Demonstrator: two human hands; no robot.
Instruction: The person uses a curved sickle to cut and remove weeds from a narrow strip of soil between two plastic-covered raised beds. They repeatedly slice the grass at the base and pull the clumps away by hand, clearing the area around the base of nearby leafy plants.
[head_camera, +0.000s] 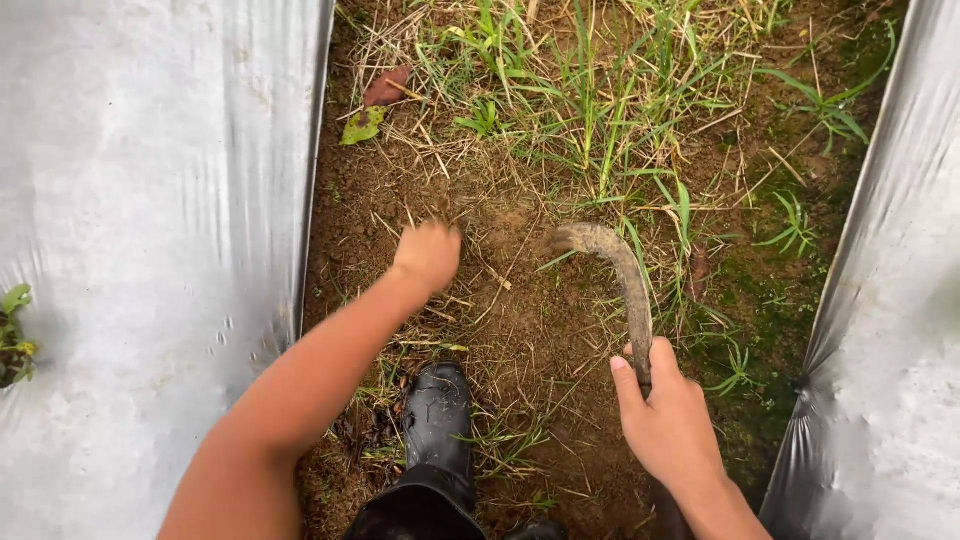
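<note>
Right hand (672, 425), lower right of centre, is wrapped around the handle of a sickle (622, 280); thumb lies up along the handle's left side, and the handle itself is mostly hidden under the palm. The sickle sits in the middle of the frame, just right of centre. Its long axis runs from the hand up the frame, then the rusty curved blade hooks over to the upper left. The tip points left and slightly down, close to the bare soil (520, 330).

Left hand (428, 255) is left of centre, down at the ground in a loose fist, blurred. Cannot tell if it grips anything. It is near the blade tip but apart from it.

A black rubber boot (437, 425) is at bottom centre, between the two forearms. Green grass (590, 110) and dry stalks fill the upper centre. Silver plastic mulch sheets (150, 200) flank the soil strip at the left and right edges. A small green plant (14, 335) is at far left.
</note>
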